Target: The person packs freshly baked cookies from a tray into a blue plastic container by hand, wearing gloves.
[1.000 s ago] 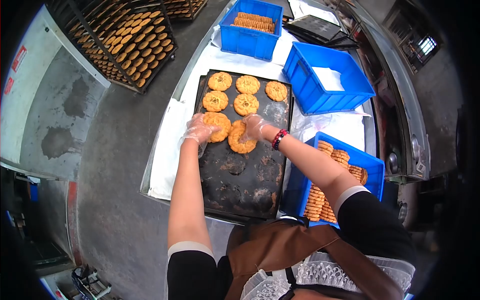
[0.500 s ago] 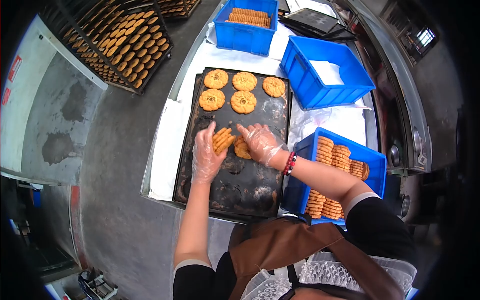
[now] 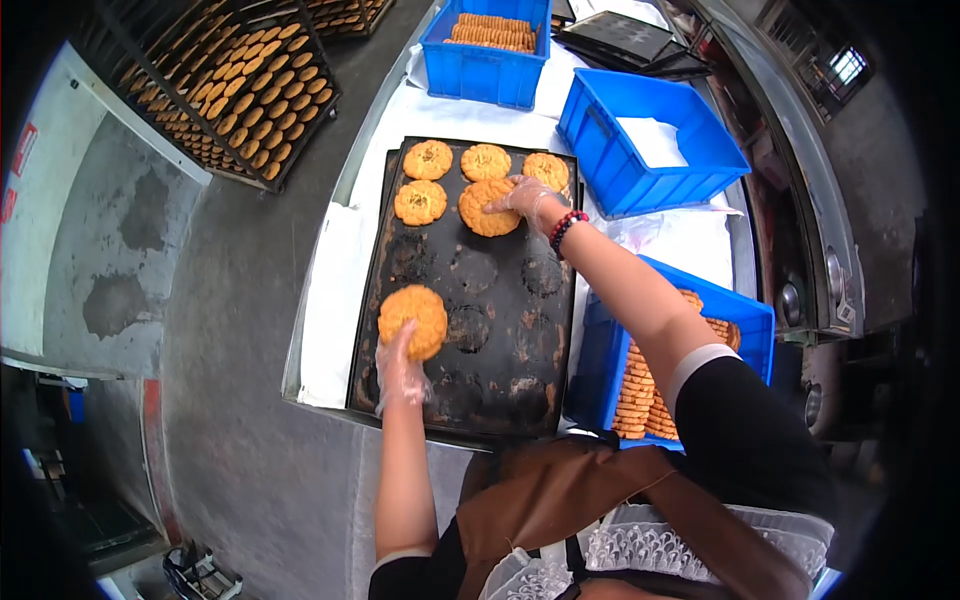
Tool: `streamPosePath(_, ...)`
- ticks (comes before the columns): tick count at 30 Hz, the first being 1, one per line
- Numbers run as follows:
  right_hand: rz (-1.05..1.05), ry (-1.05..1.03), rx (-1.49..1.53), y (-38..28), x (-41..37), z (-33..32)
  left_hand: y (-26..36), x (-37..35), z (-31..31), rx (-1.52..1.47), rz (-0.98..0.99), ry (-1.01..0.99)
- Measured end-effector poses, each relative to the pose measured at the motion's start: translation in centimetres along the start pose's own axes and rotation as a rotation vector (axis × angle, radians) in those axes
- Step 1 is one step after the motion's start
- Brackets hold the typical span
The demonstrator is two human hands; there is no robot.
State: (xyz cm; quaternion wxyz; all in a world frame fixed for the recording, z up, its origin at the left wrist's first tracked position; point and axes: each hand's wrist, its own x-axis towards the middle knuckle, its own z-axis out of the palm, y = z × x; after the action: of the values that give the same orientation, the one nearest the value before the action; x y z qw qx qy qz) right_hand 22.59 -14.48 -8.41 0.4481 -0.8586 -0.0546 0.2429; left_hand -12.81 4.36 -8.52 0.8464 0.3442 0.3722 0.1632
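A dark baking tray [image 3: 500, 330] lies on the white-covered table, with several round cookies [image 3: 421, 202] at its far end. My left hand [image 3: 400, 370], in a clear plastic glove, grips cookies [image 3: 413, 320] over the tray's left side; the top one faces up and hides how many are beneath. My right hand [image 3: 532, 200], also gloved, has its fingers on a cookie [image 3: 488, 208] in the second row, which looks slightly raised from the tray. Empty round marks show on the tray between my hands.
A blue crate [image 3: 760, 340] with stacked cookies stands right of the tray, partly under my right arm. Behind it is a blue crate [image 3: 650, 185] holding white paper. Another crate [image 3: 480, 75] with cookies stands at the back, near dark trays [image 3: 620, 38]. A cookie rack [image 3: 250, 100] is at upper left.
My left hand has moved down toward me and turned its cookies face up. My right hand has moved up to a second-row cookie. The cookie that lay between my hands has left the tray.
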Motion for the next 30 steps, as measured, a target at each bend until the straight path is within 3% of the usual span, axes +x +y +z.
streamPosePath(4, 0.004, -0.124, -0.076, 0.3, 2.8, 0.4, 0.0, -3.3, -2.0, -0.048, -0.073, 0.014)
streamPosePath(8, -0.159, -0.068, -0.754, -7.8, -3.2, 0.1, -1.1, -4.9, -3.7, 0.07, -0.046, 0.02)
streamPosePath(9, -0.337, -0.123, -1.014, -6.7, -1.7, 1.2, -1.4, -5.0, -3.6, 0.156, -0.022, 0.006)
streamPosePath(10, -0.433, 0.114, -0.797, -6.5, -4.5, 1.3, -1.7, -5.1, -3.4, 0.18, -0.047, -0.046)
streamPosePath(11, -0.556, 0.177, -0.793, -6.3, -5.8, 1.9, -1.7, -5.3, -3.4, 0.27, -0.012, -0.035)
streamPosePath(12, -0.523, 0.309, -0.61, -5.4, -5.7, 4.0, -1.9, -5.5, -3.5, 0.362, 0.02, -0.032)
streamPosePath(15, -0.348, 0.262, -0.58, -6.4, -9.6, 5.8, -2.0, -5.0, -3.9, 0.388, 0.01, -0.114)
streamPosePath(18, -0.316, 0.225, -0.496, -5.7, -12.2, 6.4, -1.7, -4.3, -4.4, 0.443, 0.005, -0.17)
streamPosePath(20, -0.241, 0.048, -0.274, -5.3, -14.7, 4.0, -1.7, -3.9, -5.1, 0.411, 0.016, -0.181)
streamPosePath(21, -0.215, 0.072, -0.266, -5.1, -16.6, 2.2, -1.5, -3.7, -5.4, 0.419, 0.001, -0.209)
streamPosePath(23, -0.358, 0.079, 0.011, -4.2, -21.8, -2.8, -1.5, -3.4, -5.7, 0.445, -0.001, -0.229)
streamPosePath(25, -0.337, 0.111, -0.098, -1.8, -28.9, -9.9, -1.6, -2.7, -6.2, 0.459, 0.01, -0.239)
streamPosePath(26, -0.222, 0.109, -0.098, -1.8, -34.2, -14.3, -1.6, -2.5, -6.2, 0.458, 0.011, -0.244)
streamPosePath(28, -0.108, 0.202, 0.086, 1.1, -40.5, -20.5, -1.5, -2.7, -6.2, 0.434, -0.004, -0.256)
streamPosePath(30, -0.076, 0.439, -0.207, 6.6, -43.7, -25.3, -1.9, -3.7, -4.6, 0.442, 0.004, -0.214)
